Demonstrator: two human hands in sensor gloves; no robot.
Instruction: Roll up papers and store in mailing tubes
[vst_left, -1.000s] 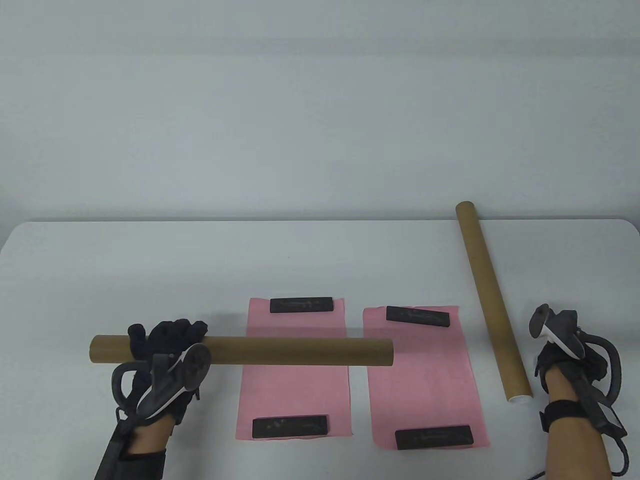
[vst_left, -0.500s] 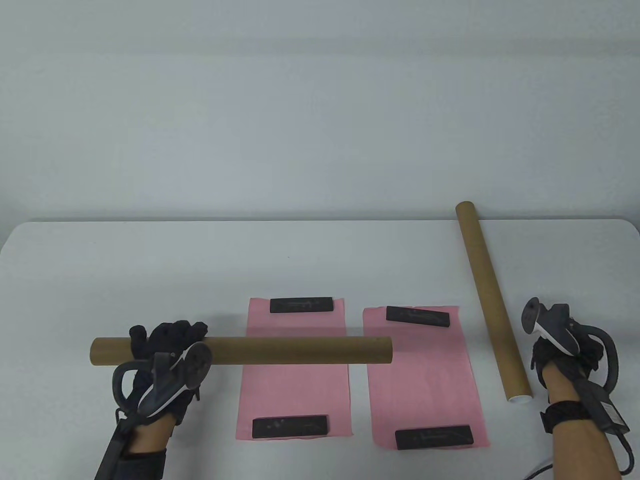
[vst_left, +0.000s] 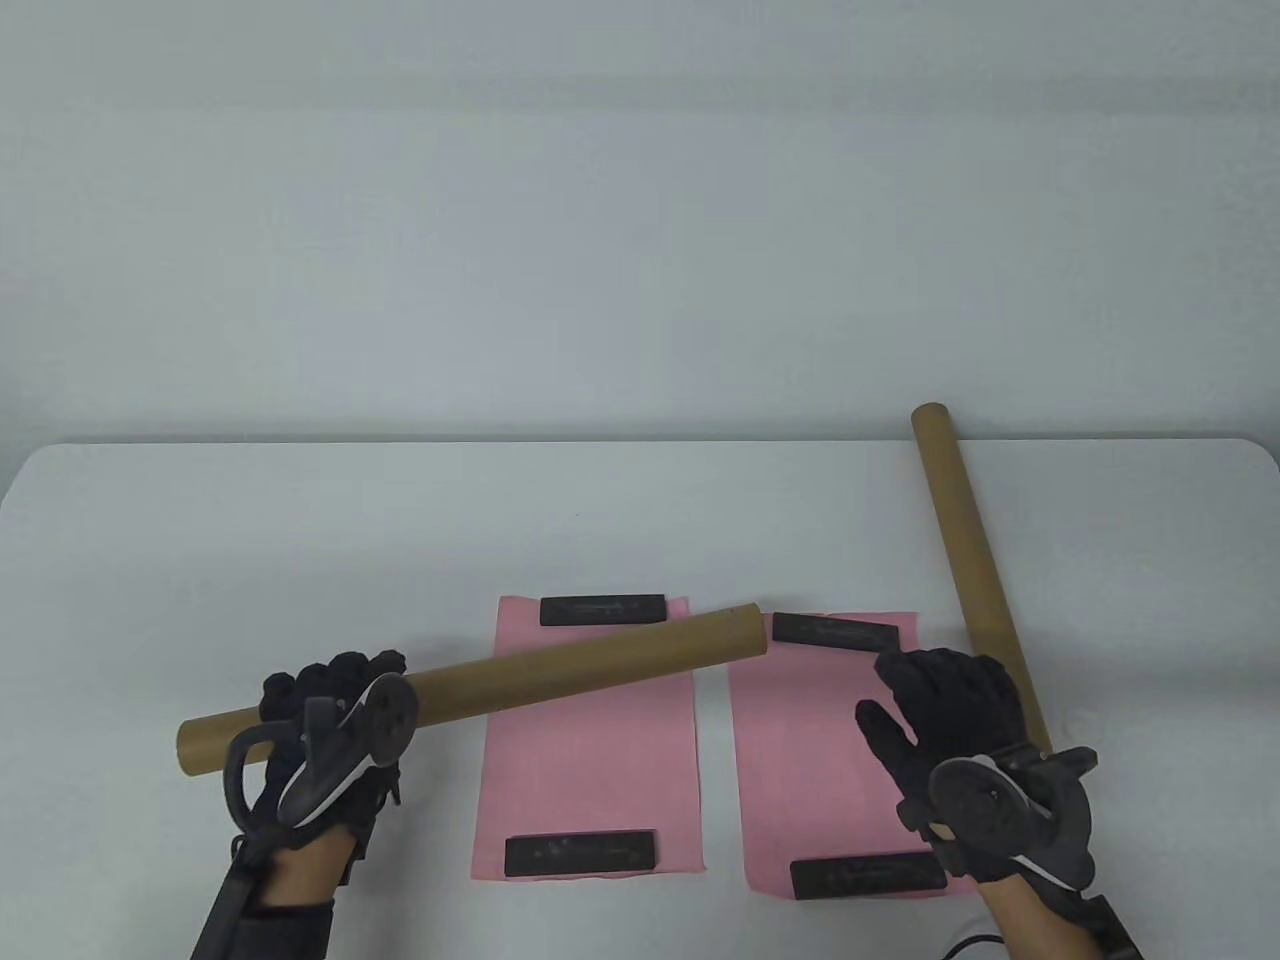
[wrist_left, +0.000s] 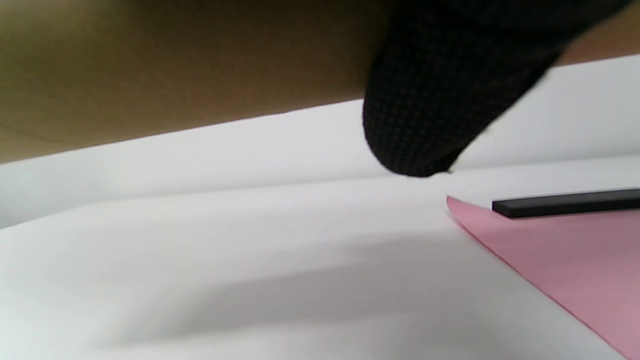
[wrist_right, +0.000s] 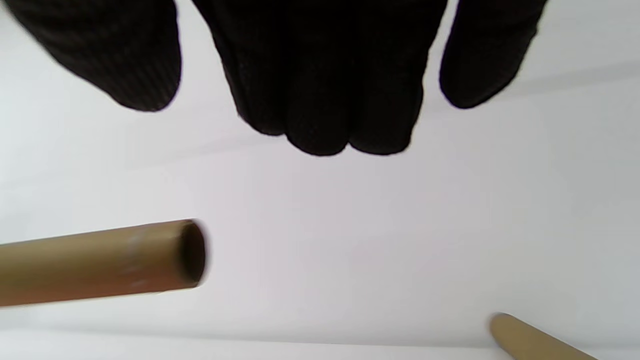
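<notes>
While no brand name or label can be read anywhere, the black bars carry only faint marks too small to make out. Your left hand (vst_left: 335, 715) has its fingers curled round a plain brown cardboard tube (vst_left: 480, 685), gripping it near its left end and holding it above the white table (vst_left: 250, 540); the tube slants up to the right, its open, dark, hollow end over the gap between the papers. Your right hand (vst_left: 955, 715) hovers with fingers spread and relaxed over the right pink paper (vst_left: 800, 750), holding nothing. You have two tubes: the second tube (vst_left: 965, 545) lies on the table at the right, running from the far edge toward you, its near part hidden behind your right hand. You have two pink sheets lying flat side by side, the left pink paper (vst_left: 590, 770) partly under the held tube. Four black bars weigh them down, one at each short end: far left (vst_left: 603, 610), near left (vst_left: 581, 853), far right (vst_left: 835, 632) and near right (vst_left: 866, 877).
</notes>
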